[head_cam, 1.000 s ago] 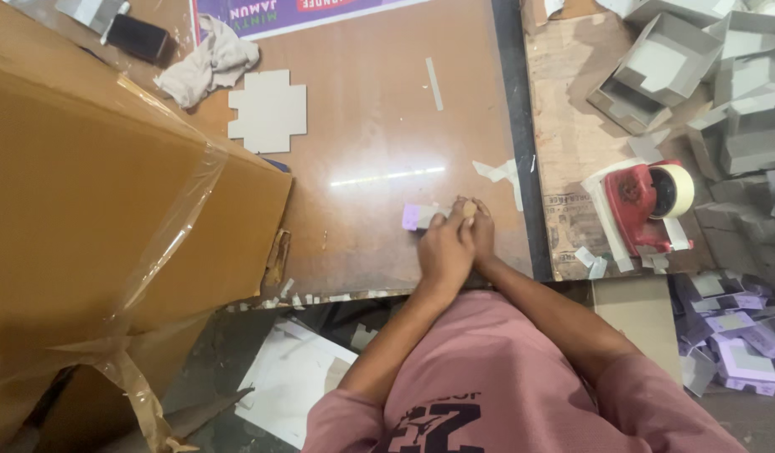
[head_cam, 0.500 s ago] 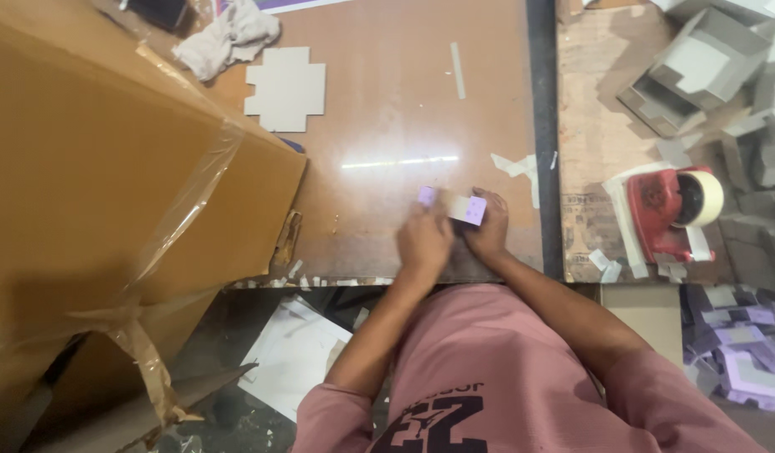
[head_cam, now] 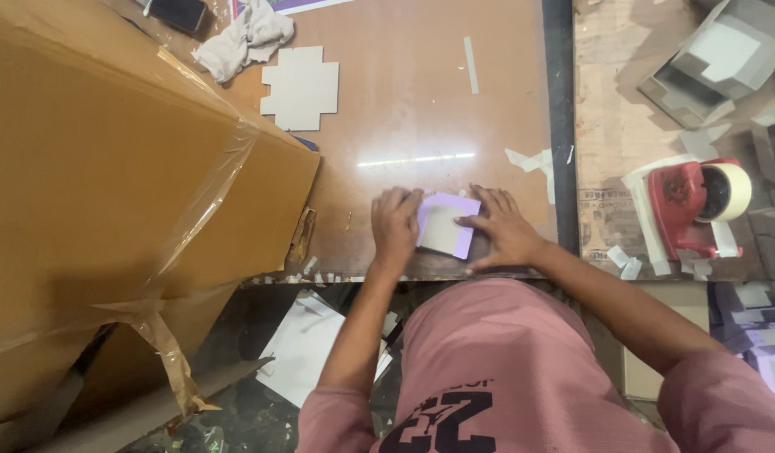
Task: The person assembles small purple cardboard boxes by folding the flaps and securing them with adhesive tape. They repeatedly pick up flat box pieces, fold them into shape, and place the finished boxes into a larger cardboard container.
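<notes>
A small square box piece (head_cam: 444, 226), lilac at the edges with a grey inside, lies on the brown table (head_cam: 404, 109) near its front edge. My left hand (head_cam: 396, 225) rests against its left side with the fingers curled over the edge. My right hand (head_cam: 503, 228) lies flat on the table at its right side, thumb and fingertips touching the piece. Both hands press on it together.
A big brown cardboard carton (head_cam: 111, 201) with loose tape fills the left. A grey die-cut card blank (head_cam: 300, 87), a rag (head_cam: 243, 35) and a phone (head_cam: 178, 12) lie at the back. A red tape dispenser (head_cam: 696, 205) and grey boxes (head_cam: 706, 59) are on the right.
My hands were clasped together over the small lilac piece; they have since spread apart and now hold it flat on the table, opened out wider.
</notes>
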